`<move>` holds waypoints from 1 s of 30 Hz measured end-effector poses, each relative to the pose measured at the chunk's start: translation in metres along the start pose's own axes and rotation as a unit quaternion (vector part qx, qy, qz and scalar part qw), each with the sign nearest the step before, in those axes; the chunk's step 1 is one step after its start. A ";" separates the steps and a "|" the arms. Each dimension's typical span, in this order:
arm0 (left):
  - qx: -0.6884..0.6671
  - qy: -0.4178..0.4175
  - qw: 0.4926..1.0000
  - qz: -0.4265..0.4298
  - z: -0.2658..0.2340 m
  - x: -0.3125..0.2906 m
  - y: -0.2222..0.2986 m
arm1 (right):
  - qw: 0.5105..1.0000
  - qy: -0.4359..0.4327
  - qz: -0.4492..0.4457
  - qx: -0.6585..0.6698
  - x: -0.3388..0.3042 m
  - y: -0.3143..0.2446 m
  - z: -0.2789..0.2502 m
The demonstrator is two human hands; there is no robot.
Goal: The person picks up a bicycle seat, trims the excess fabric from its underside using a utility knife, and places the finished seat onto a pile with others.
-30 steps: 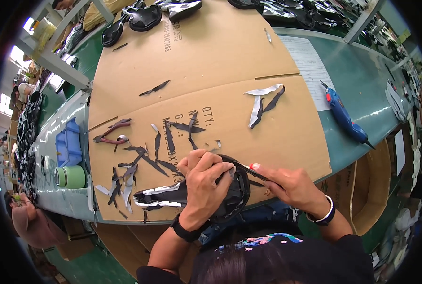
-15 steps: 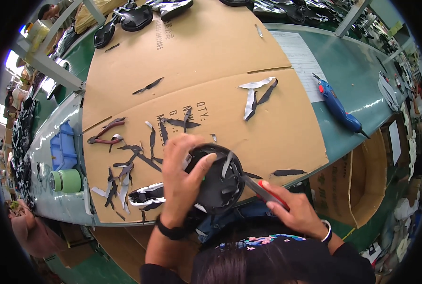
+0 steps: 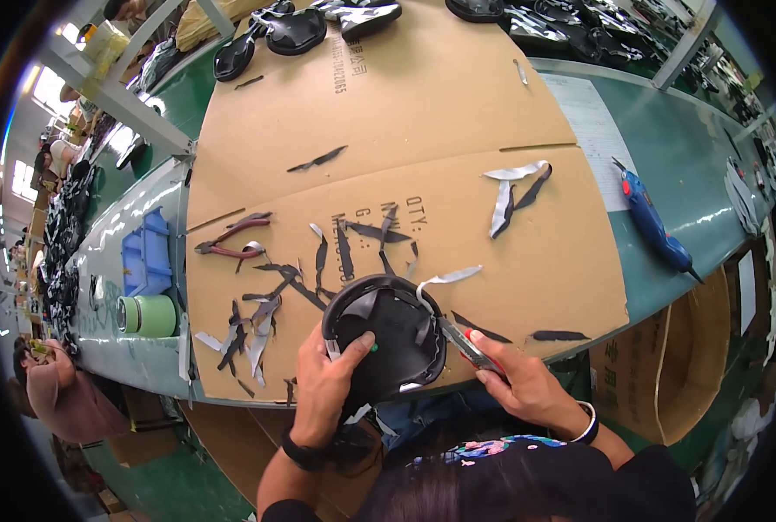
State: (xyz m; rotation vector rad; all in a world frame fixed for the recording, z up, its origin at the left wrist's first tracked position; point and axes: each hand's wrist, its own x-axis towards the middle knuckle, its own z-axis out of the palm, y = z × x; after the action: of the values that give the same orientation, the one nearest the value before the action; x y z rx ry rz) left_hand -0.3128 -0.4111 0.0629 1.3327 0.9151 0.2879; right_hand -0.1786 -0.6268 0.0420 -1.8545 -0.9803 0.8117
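Observation:
My left hand (image 3: 325,381) grips a black helmet shell (image 3: 388,335) by its near rim, holding it hollow side up over the front edge of the cardboard sheet (image 3: 423,139). My right hand (image 3: 518,383) holds a red-handled cutting knife (image 3: 468,346), its blade laid against the shell's right rim. A pale strip of trimmed material (image 3: 444,278) curls off the rim at the top.
Dark and grey offcut strips (image 3: 327,257) litter the cardboard, and red-handled pliers (image 3: 227,239) lie at its left. A blue glue gun (image 3: 653,226) rests on the green bench to the right. A green tape roll (image 3: 149,315) and blue tray (image 3: 144,252) sit left. Another person (image 3: 57,400) crouches at lower left.
The helmet shell has been turned from lying flat and side-on to hollow side up. My right hand has drawn back and now works the knife along the right rim.

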 end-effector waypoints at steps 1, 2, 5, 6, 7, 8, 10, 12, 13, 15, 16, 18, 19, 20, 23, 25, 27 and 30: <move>-0.002 -0.005 1.000 -0.001 0.009 -0.008 -0.006 | 0.999 0.020 -0.013 0.034 -0.006 0.001 0.002; -0.010 0.048 0.998 0.030 0.016 -0.016 -0.012 | 0.999 -0.005 0.018 0.034 -0.011 0.001 0.003; 0.022 0.155 0.984 0.082 0.029 -0.038 -0.032 | 0.990 -0.052 0.123 0.047 -0.030 -0.010 -0.002; 0.037 0.186 0.975 0.116 0.037 -0.046 -0.039 | 0.985 -0.060 0.149 0.064 -0.036 -0.011 0.000; 0.053 0.217 0.963 0.150 0.044 -0.053 -0.046 | 0.985 -0.058 0.149 0.062 -0.043 -0.014 -0.001; 0.051 0.217 0.963 0.152 0.051 -0.060 -0.050 | 0.976 -0.071 0.188 0.089 -0.050 -0.017 -0.002; 0.112 0.272 0.941 0.168 0.060 -0.072 -0.055 | 0.964 -0.082 0.224 0.114 -0.061 -0.017 -0.002; 0.135 0.275 0.933 0.186 0.058 -0.079 -0.066 | 0.968 -0.048 0.203 0.140 -0.070 -0.013 -0.001; 0.160 0.277 0.926 0.202 0.058 -0.080 -0.068 | 0.963 0.006 0.227 0.147 -0.061 -0.013 -0.008; 0.205 0.273 0.909 0.241 0.059 -0.084 -0.065 | 0.986 0.141 -0.001 0.093 -0.025 -0.007 -0.004; 0.248 0.265 0.890 0.275 0.058 -0.085 -0.065 | 0.986 0.140 -0.004 0.092 -0.004 -0.010 0.003; 0.248 0.249 0.890 0.290 0.060 -0.085 -0.063 | 0.976 0.148 -0.142 0.076 0.033 -0.020 0.008; 0.254 0.235 0.889 0.300 0.061 -0.084 -0.062 | 0.983 0.127 -0.127 0.025 0.043 -0.020 0.007; 0.255 0.241 0.887 0.300 0.058 -0.083 -0.062 | 0.986 0.108 -0.128 0.025 0.050 -0.019 0.010; 0.232 0.237 0.904 0.268 0.051 -0.074 -0.058 | 0.977 0.147 -0.149 -0.042 0.060 -0.016 0.008; 0.101 0.202 0.964 0.141 0.047 -0.072 -0.049 | 0.939 0.289 -0.142 -0.117 0.068 0.002 -0.005; 0.004 0.230 0.965 0.128 0.032 -0.062 -0.044 | 0.904 0.420 -0.032 -0.079 0.066 0.012 -0.045; -0.241 0.273 0.925 0.106 0.011 -0.037 -0.033 | 0.901 0.428 0.031 -0.068 0.036 0.019 -0.123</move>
State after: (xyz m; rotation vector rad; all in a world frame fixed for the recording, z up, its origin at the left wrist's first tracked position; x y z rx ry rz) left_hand -0.3387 -0.4524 0.0469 0.8938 1.0683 1.0261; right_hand -0.0543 -0.6494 0.0714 -2.0607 -0.4089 -0.0942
